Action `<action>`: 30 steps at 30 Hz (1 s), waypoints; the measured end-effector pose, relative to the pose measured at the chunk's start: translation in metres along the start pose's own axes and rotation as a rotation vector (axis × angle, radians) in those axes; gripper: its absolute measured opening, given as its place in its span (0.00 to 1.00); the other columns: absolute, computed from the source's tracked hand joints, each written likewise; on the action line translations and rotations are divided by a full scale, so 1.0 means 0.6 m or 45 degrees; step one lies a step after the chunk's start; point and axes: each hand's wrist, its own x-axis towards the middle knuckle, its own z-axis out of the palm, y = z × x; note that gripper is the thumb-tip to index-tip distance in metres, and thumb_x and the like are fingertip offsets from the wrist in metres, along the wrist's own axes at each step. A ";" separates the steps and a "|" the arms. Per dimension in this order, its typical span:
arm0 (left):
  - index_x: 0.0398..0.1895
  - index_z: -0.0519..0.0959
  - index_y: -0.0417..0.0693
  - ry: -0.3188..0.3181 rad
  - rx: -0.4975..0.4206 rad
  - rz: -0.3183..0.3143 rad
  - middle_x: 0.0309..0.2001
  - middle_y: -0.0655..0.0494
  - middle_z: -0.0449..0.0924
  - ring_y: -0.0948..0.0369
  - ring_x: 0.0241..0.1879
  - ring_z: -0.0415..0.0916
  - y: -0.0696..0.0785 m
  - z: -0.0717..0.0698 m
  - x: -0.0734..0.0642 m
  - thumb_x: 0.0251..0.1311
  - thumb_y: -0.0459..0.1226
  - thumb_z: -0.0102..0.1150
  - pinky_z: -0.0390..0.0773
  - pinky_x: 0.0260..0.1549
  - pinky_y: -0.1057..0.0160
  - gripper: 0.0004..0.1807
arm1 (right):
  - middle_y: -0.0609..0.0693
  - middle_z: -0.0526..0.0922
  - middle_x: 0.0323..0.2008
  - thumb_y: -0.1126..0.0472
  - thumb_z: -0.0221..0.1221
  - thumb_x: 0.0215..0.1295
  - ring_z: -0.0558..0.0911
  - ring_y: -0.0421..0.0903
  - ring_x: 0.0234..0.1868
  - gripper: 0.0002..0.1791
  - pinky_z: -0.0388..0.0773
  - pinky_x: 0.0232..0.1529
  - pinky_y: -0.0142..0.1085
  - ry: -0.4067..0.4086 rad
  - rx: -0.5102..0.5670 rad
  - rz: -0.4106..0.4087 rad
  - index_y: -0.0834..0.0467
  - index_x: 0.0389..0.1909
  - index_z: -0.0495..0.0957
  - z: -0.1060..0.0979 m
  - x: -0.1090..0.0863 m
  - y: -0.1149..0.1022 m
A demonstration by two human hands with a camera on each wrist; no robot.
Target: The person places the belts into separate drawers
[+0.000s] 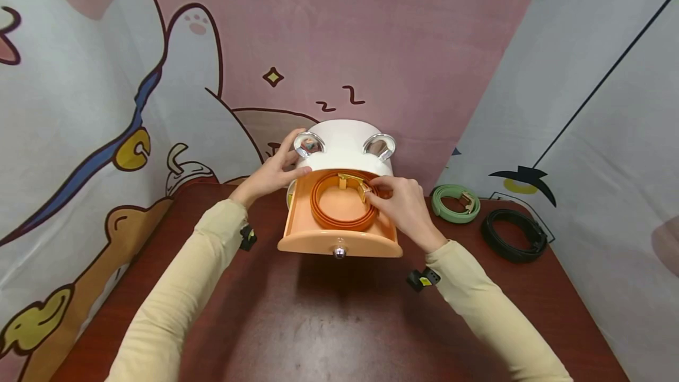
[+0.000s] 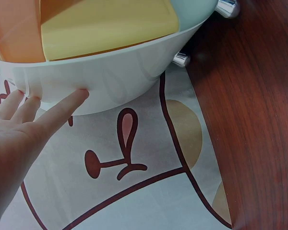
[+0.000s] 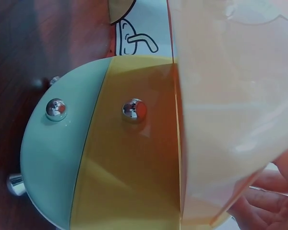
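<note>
An orange belt, coiled in a ring with a gold buckle, lies in a pulled-out orange drawer. The thumb and forefinger of my right hand pinch the coil's right side by the buckle. In the right wrist view, the drawer front covers the belt and part of the hand. My left hand rests against the side of the rounded white cabinet. Its fingers are fairly straight, with the tips touching the white wall in the left wrist view.
On the table's right lie a coiled green belt and a coiled black belt. Below the open drawer are a closed yellow drawer and a green drawer, each with a silver knob. A printed cloth hangs behind the cabinet.
</note>
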 end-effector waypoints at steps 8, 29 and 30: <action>0.77 0.38 0.61 -0.003 -0.025 -0.006 0.68 0.40 0.63 0.48 0.61 0.69 -0.002 0.000 -0.001 0.67 0.34 0.57 0.74 0.51 0.48 0.46 | 0.52 0.87 0.35 0.61 0.69 0.56 0.85 0.48 0.35 0.12 0.78 0.36 0.44 -0.003 0.049 -0.009 0.61 0.41 0.86 -0.004 -0.005 0.003; 0.77 0.40 0.61 0.001 -0.018 -0.004 0.69 0.40 0.61 0.49 0.64 0.65 -0.002 -0.002 -0.001 0.67 0.35 0.57 0.72 0.53 0.47 0.45 | 0.53 0.86 0.36 0.66 0.69 0.55 0.85 0.50 0.36 0.09 0.78 0.39 0.47 -0.046 0.076 -0.081 0.62 0.38 0.86 -0.013 -0.014 0.006; 0.77 0.40 0.62 0.000 -0.018 -0.003 0.69 0.40 0.60 0.49 0.64 0.65 -0.003 -0.002 -0.001 0.67 0.35 0.57 0.72 0.53 0.46 0.45 | 0.53 0.86 0.36 0.66 0.69 0.55 0.85 0.50 0.36 0.09 0.79 0.39 0.47 -0.046 0.079 -0.084 0.61 0.38 0.86 -0.013 -0.014 0.007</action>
